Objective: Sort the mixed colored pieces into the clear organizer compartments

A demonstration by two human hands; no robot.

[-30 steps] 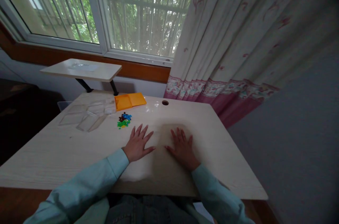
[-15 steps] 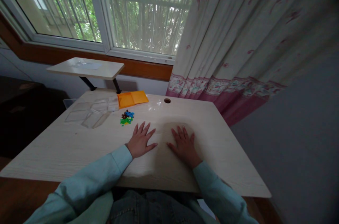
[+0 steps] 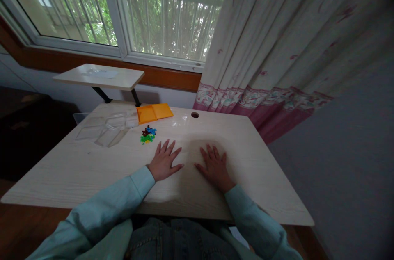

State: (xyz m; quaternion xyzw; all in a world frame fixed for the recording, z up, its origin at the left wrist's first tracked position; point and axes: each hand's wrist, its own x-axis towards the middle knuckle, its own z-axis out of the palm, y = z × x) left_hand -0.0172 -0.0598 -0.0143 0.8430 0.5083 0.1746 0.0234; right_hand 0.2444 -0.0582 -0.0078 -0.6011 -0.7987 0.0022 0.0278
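My left hand (image 3: 164, 161) lies palm down on the pale wooden desk (image 3: 101, 174), its fingers spread and nothing in it. To its right, my right hand (image 3: 214, 167) rests flat in the same way, also holding nothing. Just beyond the left fingertips is a small heap of colourful pieces (image 3: 148, 134), brown, blue, green and yellow, too small to name singly. Behind the heap sits an orange open plastic box (image 3: 154, 113) with two flat halves. Several clear plastic containers (image 3: 112, 128) lie to the left of the heap.
A small raised shelf (image 3: 101, 76) on black legs stands at the desk's back left, with clear plastic wrapping on it. A round cable hole (image 3: 195, 115) is near the back edge. Behind are a barred window (image 3: 172, 18) and a patterned curtain (image 3: 261, 59).
Both hands stay flat in place on the desk, and the objects have not moved. Only the camera's view has shifted very slightly.
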